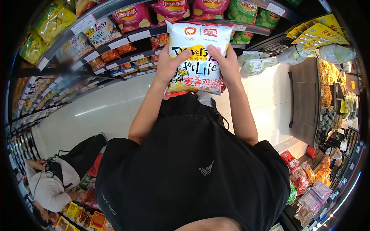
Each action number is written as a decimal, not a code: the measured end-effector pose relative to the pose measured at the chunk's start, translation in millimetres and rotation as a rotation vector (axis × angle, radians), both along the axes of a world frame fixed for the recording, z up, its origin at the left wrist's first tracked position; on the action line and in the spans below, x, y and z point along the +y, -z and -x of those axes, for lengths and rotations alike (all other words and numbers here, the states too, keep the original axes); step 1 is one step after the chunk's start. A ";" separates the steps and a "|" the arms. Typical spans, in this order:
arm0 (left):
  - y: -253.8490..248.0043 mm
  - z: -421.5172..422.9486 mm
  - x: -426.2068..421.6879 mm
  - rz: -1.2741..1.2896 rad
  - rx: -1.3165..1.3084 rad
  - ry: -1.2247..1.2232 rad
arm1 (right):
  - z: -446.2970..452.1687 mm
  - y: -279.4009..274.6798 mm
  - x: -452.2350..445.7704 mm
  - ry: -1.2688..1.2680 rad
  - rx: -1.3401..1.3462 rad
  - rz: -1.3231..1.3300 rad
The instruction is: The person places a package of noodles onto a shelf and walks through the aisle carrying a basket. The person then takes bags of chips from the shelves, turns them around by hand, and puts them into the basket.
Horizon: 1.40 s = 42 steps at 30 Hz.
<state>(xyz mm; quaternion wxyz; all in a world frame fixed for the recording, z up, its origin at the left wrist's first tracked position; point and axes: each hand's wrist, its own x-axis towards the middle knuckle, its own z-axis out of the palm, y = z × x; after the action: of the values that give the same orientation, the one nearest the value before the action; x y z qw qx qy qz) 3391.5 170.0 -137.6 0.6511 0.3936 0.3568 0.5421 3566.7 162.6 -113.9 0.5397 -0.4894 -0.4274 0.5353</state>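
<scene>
The snack bag printed "for Life" [198, 82] lies directly between the two sets of fingers, with its slightly longer axis running from its top seal, beyond the fingertips, back toward the wearer's torso. Neither hand is nearer: the left hand [169, 63] grips one side edge and the right hand [227, 63] the other, thumbs pressed on the printed front, remaining fingers mostly hidden behind. The bag is a plump, glossy, pillow-shaped pouch of mostly white film, creased near the thumbs, with a flat crimped top. Beyond the fingertips, pink Lay's chip bags [171, 9] and green Lay's chip bags [242, 11] stand puffed on a shelf; right of the right fingers hang crinkled clear plastic bags [254, 63]. Nearer the body than the fingers is a matte black T-shirt [185, 161].
</scene>
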 end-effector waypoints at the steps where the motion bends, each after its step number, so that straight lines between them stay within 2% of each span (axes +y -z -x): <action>1: -0.5 0.3 1.0 -0.010 -0.005 -0.020 | -0.7 -2.6 -0.4 -0.010 -0.042 0.072; 2: -1.1 0.6 1.8 -0.013 -0.008 -0.021 | 1.0 -2.1 -1.3 -0.011 -0.045 0.069; 4: -2.4 1.5 4.3 -0.084 0.085 -0.098 | 5.9 2.2 -3.5 0.153 -0.359 -0.205; 5: -3.0 1.1 5.6 -0.089 0.082 -0.103 | 4.5 -0.3 -5.3 0.142 -0.553 -0.267; 8: -4.5 -3.1 5.1 -0.125 0.183 -0.293 | 15.5 -8.7 -17.8 0.073 -0.646 -0.261; 9: -6.5 -3.4 2.2 -0.178 0.273 -0.245 | 20.6 -3.3 -16.0 0.025 -0.388 -0.225; 10: -8.2 -3.3 0.1 -0.181 0.269 -0.246 | 18.6 1.2 -13.6 0.026 -0.391 -0.229; 12: -17.2 -1.7 -3.7 -0.312 0.044 -0.107 | 9.2 10.0 -5.9 0.002 -0.146 -0.071; 14: -30.2 18.2 -5.5 -0.256 0.083 0.163 | -7.8 19.0 -0.4 -0.200 0.473 0.014; 16: -16.9 20.7 1.9 -0.256 0.012 0.238 | -18.4 23.6 1.8 -0.307 0.929 0.211; 17: -7.6 15.2 3.6 -0.263 0.007 0.240 | -17.7 30.4 7.6 -0.283 0.966 0.238; 19: 5.7 -0.6 7.1 -0.443 0.268 0.008 | -24.2 36.8 10.8 -0.265 0.901 0.229; 20: 4.6 -4.5 5.8 -0.445 0.263 0.006 | -27.0 40.7 11.4 -0.246 0.845 0.232; 22: 2.9 -8.9 -1.5 -0.178 0.040 0.173 | -30.3 49.8 12.3 -0.211 0.736 0.244; 23: -0.4 -10.4 -2.9 -0.141 0.014 0.187 | -30.8 54.6 12.7 -0.196 0.683 0.250; 30: -5.4 -4.5 -4.5 -0.152 -0.081 0.035 | -29.3 80.6 11.9 -0.084 0.326 0.292; 32: -4.3 -0.1 1.5 -0.281 0.041 -0.058 | -26.4 83.7 13.0 -0.053 0.226 0.299; 33: -3.6 1.6 3.3 -0.258 0.056 -0.040 | -15.1 44.7 6.1 -0.058 0.418 0.201; 34: -4.2 2.9 2.4 -0.257 0.058 -0.041 | -18.0 42.7 6.6 -0.060 0.419 0.203; 36: -10.8 4.4 1.7 -0.297 0.119 0.010 | -28.0 32.8 8.3 -0.195 0.494 -0.028; 37: -9.3 4.7 1.9 -0.297 0.122 0.016 | -31.2 27.8 9.2 -0.263 0.437 -0.145; 40: -0.8 3.6 -0.7 -0.334 0.219 0.065 | -31.0 22.4 10.6 -0.218 0.300 -0.170; 41: 0.5 3.3 -1.9 -0.334 0.230 0.083 | -25.4 17.7 7.5 -0.086 0.320 -0.073; 42: 1.2 3.4 -3.2 -0.334 0.242 0.102 | -21.6 12.5 6.4 -0.073 0.323 -0.076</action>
<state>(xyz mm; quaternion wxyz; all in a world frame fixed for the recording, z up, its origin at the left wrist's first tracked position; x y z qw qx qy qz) 3388.1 166.7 -138.8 0.5559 0.5757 0.3172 0.5089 3588.3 169.0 -126.4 0.5998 -0.3603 -0.3726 0.6095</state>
